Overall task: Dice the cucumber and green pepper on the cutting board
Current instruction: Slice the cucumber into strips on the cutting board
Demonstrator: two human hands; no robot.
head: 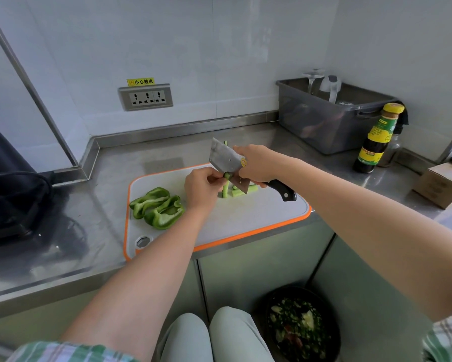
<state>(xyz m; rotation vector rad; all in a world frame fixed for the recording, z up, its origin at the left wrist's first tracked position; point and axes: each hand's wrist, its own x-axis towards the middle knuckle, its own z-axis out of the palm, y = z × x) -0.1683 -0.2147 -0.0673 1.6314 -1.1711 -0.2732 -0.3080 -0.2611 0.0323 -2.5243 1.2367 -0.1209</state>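
Head view. Yellow sticker (pixel 140 81) above the wall socket (pixel 146 97), beyond both hands, reads 小心触电; sauce bottle (pixel 373 142) label too small to read. Right hand (pixel 256 163) grips the cleaver (pixel 226 158), blade tilted up. Left hand (pixel 201 188) pinches a cucumber strip (pixel 226 184) at the blade edge; cucumber pieces (pixel 251 190) lie below the right hand. Green pepper (pixel 157 205) sits left of the left hand, near the cutting board (pixel 245 226)'s orange rim. Bare board nearer than both hands, front edge at the worktop (pixel 89 231) lip.

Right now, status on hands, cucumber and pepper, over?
Left hand pinches cucumber strip at cleaver; right hand grips cleaver. Green pepper pieces undiced on board. Nothing blocking.
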